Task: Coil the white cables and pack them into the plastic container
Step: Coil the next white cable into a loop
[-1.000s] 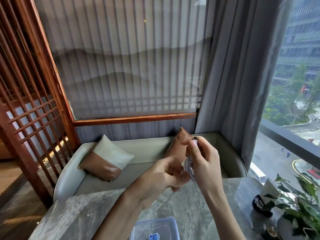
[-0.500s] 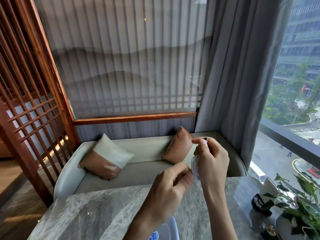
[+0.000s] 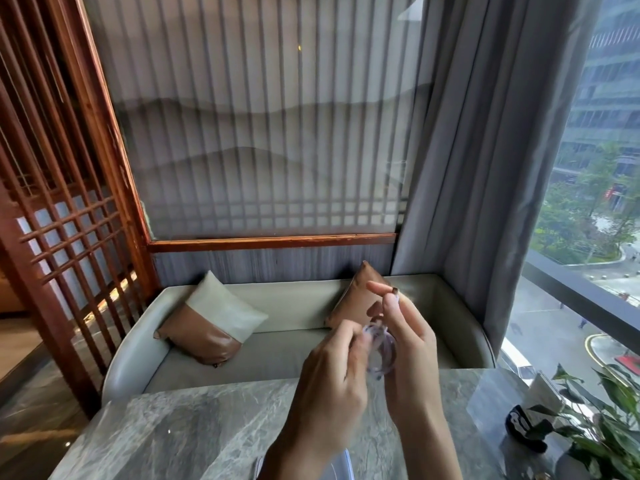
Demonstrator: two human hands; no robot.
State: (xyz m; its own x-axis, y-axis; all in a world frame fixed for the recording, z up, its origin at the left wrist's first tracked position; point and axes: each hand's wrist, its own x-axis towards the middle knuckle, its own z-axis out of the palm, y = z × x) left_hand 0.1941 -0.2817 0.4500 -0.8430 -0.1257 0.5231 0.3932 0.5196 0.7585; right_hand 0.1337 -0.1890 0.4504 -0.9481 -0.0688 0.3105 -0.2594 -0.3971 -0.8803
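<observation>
White cable [image 3: 381,353], seemingly almost coiled, is clamped in the fingers of left hand [image 3: 329,382] and right hand [image 3: 410,355]; packing into the plastic container [image 3: 342,462] at the tabletop's [image 3: 173,427] near edge is not yet done.

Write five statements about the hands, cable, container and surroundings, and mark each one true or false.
1. The left hand and right hand hold the cable above the table. True.
2. The cable lies inside the container. False: it is coiled in the hands, and only a sliver of the container shows at the bottom edge.
3. Two cushions, one and another, lean on the sofa. True.
4. The plant stands at the table's left side. False: it is at the right side, by the window.
5. The left hand rests flat on the table. False: it is raised, with its fingers curled at the coil.
</observation>
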